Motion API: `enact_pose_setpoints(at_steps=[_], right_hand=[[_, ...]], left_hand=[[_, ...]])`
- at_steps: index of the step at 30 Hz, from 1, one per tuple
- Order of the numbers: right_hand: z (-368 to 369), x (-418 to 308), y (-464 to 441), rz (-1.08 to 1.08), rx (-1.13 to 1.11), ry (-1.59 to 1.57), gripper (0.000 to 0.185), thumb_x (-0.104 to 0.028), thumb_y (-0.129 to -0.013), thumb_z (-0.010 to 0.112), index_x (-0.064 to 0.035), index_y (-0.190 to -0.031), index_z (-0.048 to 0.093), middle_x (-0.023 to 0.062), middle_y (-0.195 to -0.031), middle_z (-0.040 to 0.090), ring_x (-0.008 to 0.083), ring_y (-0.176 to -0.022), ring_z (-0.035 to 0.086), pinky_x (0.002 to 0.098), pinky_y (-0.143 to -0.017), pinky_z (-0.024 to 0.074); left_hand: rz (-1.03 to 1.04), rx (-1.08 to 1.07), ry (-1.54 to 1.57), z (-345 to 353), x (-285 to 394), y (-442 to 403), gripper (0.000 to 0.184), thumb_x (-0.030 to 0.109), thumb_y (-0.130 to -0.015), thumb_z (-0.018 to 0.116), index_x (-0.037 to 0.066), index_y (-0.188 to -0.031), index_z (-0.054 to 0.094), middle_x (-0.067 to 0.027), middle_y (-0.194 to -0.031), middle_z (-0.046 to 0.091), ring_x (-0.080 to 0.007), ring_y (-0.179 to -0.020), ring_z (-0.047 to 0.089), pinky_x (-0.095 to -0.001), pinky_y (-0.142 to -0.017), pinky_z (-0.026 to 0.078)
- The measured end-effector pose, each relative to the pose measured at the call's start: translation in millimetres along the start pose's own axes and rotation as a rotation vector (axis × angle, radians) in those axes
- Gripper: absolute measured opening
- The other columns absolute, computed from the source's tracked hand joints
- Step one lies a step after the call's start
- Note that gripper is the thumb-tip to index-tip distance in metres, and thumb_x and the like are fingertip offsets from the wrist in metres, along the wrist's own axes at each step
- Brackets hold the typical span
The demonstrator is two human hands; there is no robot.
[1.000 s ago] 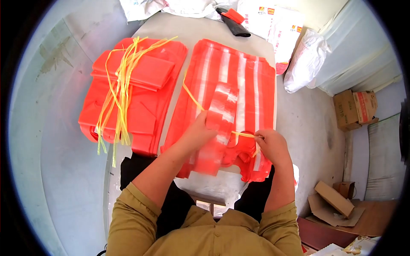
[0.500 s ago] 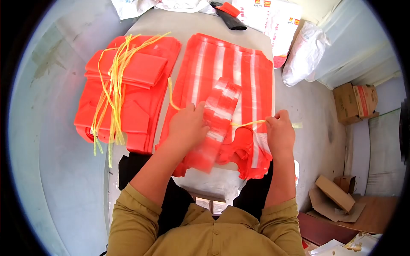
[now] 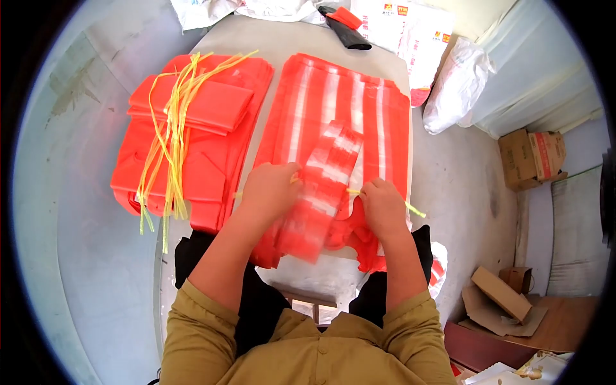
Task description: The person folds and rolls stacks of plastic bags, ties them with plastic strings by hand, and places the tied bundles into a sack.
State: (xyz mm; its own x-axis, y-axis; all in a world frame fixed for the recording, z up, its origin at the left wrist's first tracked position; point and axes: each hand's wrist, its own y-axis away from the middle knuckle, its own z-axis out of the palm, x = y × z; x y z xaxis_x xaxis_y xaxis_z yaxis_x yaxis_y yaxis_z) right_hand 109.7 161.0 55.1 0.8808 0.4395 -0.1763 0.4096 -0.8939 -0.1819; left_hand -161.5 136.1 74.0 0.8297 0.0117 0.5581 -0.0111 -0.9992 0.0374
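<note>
A stack of red plastic bags with whitish stripes (image 3: 311,96) lies in front of me. A narrow folded red-and-white plastic strip (image 3: 330,163) rests aslant on top, its lower end blurred. My left hand (image 3: 273,187) is closed on a yellow plastic tie (image 3: 416,210) at the left side of the folded strip. On the right, my right hand (image 3: 384,206) pinches the same tie, whose loose end sticks out past it. The tie passes beneath the folded strip, where its middle is hidden. Crumpled red handles of the stack hang near my right hand.
Left of the stack is another pile of red bags (image 3: 212,157) with several loose yellow ties (image 3: 173,128) across it. White sacks (image 3: 459,83) stand at the table's far side, near a black-and-red item (image 3: 348,29). Cardboard boxes (image 3: 529,157) sit at right.
My right hand has moved left toward the folded strip, leaving a tail of the tie beyond it. My left hand has shifted slightly left and down, with the tie still held.
</note>
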Motion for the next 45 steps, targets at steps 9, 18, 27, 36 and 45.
enact_pose_setpoints(at_steps=[9, 18, 27, 36, 45], right_hand=[[-38, 11, 17, 0.431, -0.422, -0.976, 0.019, -0.009, -0.1, 0.063, -0.0016, -0.114, 0.072, 0.0067, -0.104, 0.075, 0.0166, -0.098, 0.069, 0.0321, -0.08, 0.0531], [-11, 4, -1, 0.308, -0.199, -1.197, 0.021, -0.008, -0.101, 0.064, 0.0008, -0.118, 0.072, 0.0037, -0.104, 0.073, 0.0103, -0.098, 0.065, 0.0257, -0.085, 0.0513], [9, -53, -28, 0.372, 0.052, -1.19, 0.024, -0.013, -0.103, 0.061, 0.0032, -0.119, 0.07, 0.0065, -0.101, 0.073, 0.0129, -0.095, 0.066, 0.0294, -0.084, 0.0519], [22, -68, -37, -0.096, 0.163, -0.654, 0.014, -0.006, -0.094, 0.063, -0.0009, -0.106, 0.068, 0.0215, -0.094, 0.067, 0.0396, -0.088, 0.064, 0.0477, -0.078, 0.0512], [11, -71, -25, -0.325, 0.391, -0.225, 0.018, -0.004, -0.09, 0.065, -0.0045, -0.108, 0.068, 0.0136, -0.096, 0.065, 0.0331, -0.089, 0.063, 0.0433, -0.074, 0.0497]], left_hand=[[-0.101, -0.215, 0.679, -3, -22, -9, 0.026, 0.01, -0.1, 0.059, -0.004, -0.119, 0.07, -0.0081, -0.099, 0.075, -0.0165, -0.09, 0.069, -0.0309, -0.082, 0.055], [0.032, -0.228, 0.811, -2, -13, -5, 0.025, -0.002, -0.099, 0.055, -0.005, -0.12, 0.068, -0.0062, -0.107, 0.074, -0.0135, -0.094, 0.067, -0.0295, -0.084, 0.054], [0.241, -0.061, 0.245, -1, 2, -4, 0.018, 0.005, -0.096, 0.068, 0.005, -0.111, 0.077, -0.0106, -0.107, 0.073, -0.0224, -0.093, 0.07, -0.0354, -0.083, 0.056], [0.096, 0.062, 0.999, 22, 9, -12, 0.017, 0.014, -0.096, 0.069, 0.006, -0.107, 0.079, -0.0124, -0.1, 0.071, -0.0284, -0.088, 0.066, -0.0365, -0.075, 0.053], [0.248, 0.074, 0.236, 16, 16, -5, 0.014, 0.013, -0.09, 0.072, 0.002, -0.098, 0.074, -0.0131, -0.092, 0.07, -0.0331, -0.092, 0.065, -0.0436, -0.081, 0.053]])
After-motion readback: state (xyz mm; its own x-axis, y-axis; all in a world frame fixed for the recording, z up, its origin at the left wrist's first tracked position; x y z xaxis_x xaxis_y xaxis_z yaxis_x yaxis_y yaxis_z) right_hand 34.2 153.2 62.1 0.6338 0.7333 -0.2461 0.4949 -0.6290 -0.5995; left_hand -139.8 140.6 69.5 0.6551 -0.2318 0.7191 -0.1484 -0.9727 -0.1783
